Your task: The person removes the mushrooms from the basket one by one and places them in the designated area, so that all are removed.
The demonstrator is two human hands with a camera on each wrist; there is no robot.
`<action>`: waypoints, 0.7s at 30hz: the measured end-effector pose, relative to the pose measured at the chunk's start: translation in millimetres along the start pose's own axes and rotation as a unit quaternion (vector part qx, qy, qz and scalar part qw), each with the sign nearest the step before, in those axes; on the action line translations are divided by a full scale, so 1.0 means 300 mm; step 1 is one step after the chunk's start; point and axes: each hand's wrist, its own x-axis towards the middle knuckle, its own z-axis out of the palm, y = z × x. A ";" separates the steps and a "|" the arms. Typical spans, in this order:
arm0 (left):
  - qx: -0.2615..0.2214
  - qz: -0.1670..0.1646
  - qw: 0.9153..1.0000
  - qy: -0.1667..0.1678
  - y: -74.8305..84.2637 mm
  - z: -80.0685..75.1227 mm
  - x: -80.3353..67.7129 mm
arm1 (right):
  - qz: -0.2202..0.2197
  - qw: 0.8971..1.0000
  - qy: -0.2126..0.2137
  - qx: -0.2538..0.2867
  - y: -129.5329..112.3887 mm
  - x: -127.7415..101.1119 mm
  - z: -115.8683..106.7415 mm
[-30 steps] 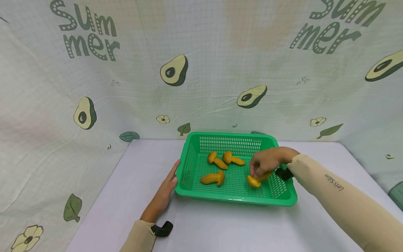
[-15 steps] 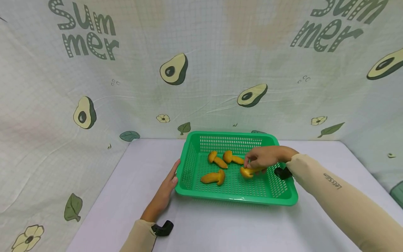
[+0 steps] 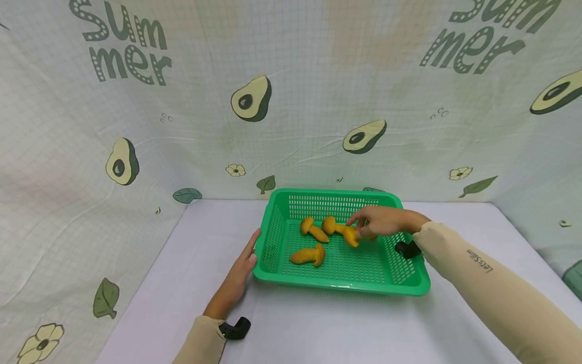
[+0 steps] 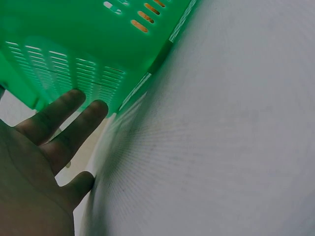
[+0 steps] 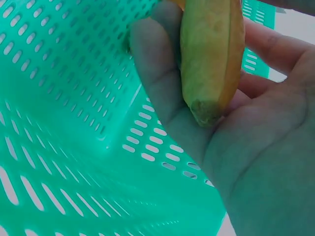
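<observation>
A person's right hand hovers inside a green basket, its fingers curled round a yellow toy mushroom just above the basket floor. The left hand lies open on the worktop, straight fingers touching the basket's left wall.

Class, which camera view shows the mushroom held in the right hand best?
The right wrist view: the held mushroom fills it, lying against the right hand's fingers. The head view shows it small, partly hidden by that hand, over the green basket. The left wrist view shows none of it.
</observation>
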 end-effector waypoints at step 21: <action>-0.002 0.007 1.000 0.001 -0.001 0.001 0.001 | -0.049 0.989 0.127 0.063 0.011 -0.021 0.008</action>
